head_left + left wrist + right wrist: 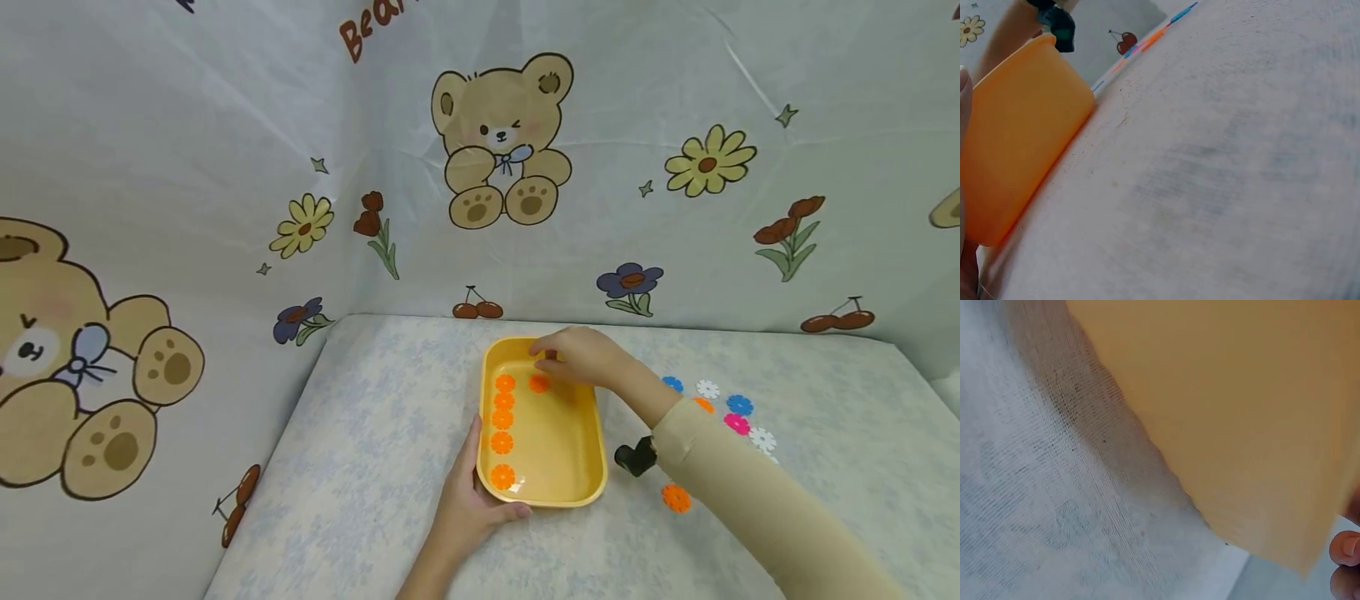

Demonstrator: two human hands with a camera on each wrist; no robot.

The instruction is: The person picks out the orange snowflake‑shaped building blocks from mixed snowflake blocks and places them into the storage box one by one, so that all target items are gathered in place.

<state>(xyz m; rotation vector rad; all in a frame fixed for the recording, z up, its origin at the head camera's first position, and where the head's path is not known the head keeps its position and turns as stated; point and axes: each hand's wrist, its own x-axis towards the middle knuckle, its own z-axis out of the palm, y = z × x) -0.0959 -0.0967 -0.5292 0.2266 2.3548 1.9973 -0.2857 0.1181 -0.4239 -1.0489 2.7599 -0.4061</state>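
A yellow plastic tray (558,450) stands on the table. My left hand (467,500) grips its near left corner, thumb along the near rim and fingers against the left side. In the left wrist view the tray's outer wall (1022,131) fills the left edge. Several orange notched plastic discs (502,442) lie in a column along the tray's left side. Another orange disc (538,383) lies farther right, just below the fingertips of my right hand (581,357). That hand hovers over the tray's far right part, its thumb and forefinger apart; its other fingers are largely hidden.
Right of the tray lie loose notched discs: blue (739,405), pink (737,423), white (762,439), and one orange disc (677,498) nearer. A dark device (636,457) shows beside my right forearm. Bear-printed cloth (510,275) hangs behind the table.
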